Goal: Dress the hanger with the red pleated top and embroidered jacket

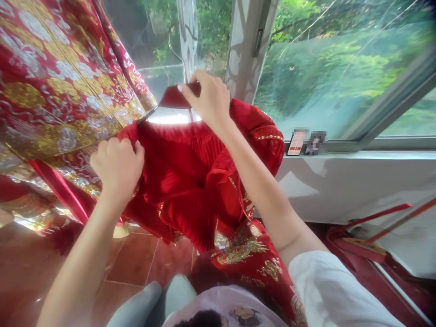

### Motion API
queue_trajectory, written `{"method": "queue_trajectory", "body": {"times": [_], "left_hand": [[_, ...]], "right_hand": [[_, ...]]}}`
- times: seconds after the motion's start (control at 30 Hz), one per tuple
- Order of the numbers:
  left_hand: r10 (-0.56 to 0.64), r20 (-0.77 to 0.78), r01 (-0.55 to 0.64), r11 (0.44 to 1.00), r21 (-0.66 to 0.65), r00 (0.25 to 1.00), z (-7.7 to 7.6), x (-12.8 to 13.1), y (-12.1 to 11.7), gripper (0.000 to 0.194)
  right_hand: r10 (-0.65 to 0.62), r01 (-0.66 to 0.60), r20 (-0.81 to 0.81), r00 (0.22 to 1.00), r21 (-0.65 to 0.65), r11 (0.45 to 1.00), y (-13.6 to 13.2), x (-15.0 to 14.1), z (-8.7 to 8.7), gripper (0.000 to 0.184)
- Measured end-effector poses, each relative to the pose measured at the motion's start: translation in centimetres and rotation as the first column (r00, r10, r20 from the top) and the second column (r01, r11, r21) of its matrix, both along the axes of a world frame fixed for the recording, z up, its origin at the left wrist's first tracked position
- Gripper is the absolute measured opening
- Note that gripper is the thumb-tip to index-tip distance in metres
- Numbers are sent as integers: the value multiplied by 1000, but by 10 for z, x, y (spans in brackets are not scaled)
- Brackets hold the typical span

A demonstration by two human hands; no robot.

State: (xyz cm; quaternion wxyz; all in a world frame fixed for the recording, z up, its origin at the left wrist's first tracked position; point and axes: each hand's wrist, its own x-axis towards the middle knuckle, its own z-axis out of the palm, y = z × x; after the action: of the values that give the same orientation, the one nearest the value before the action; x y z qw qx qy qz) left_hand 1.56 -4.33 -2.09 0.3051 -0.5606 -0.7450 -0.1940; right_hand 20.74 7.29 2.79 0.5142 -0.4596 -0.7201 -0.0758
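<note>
Fingers of the right hand (213,102) are clamped on the middle of the dark hanger (172,97); those of the left hand (119,165) are closed on the shoulder of the red garment (184,168), which hangs above the tiled floor (136,259). Two phones (296,143) stand on the windowsill (340,155), near its left end.

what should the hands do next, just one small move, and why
Probably ease the red garment a little along the hanger with the left hand: it grips the cloth at one shoulder, where part of the hanger's arm shows bare, while the right hand holds the hanger near its hook.
</note>
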Motion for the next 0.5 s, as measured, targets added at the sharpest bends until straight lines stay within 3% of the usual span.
{"method": "queue_trajectory", "body": {"times": [0.1, 0.2, 0.3, 0.37, 0.5], "left_hand": [[10, 34, -7, 996, -91, 999, 1, -8, 12, 43], [-102, 77, 108, 991, -83, 992, 6, -21, 20, 32], [-248, 251, 261, 965, -22, 936, 14, -31, 20, 37], [-338, 435, 346, 936, 63, 835, 20, -36, 18, 40], [-472, 694, 400, 873, 280, 543, 39, -40, 21, 28]], "right_hand": [[-32, 32, 9, 999, -33, 999, -3, 0, 2, 25], [-27, 30, 45, 999, -76, 997, -4, 1, 6, 33], [18, -13, 49, 999, -98, 995, -4, 3, 11, 36], [64, -60, 39, 997, -106, 993, -4, 4, 14, 40], [163, -159, 39, 986, -94, 983, 3, 5, 14, 47]]}}
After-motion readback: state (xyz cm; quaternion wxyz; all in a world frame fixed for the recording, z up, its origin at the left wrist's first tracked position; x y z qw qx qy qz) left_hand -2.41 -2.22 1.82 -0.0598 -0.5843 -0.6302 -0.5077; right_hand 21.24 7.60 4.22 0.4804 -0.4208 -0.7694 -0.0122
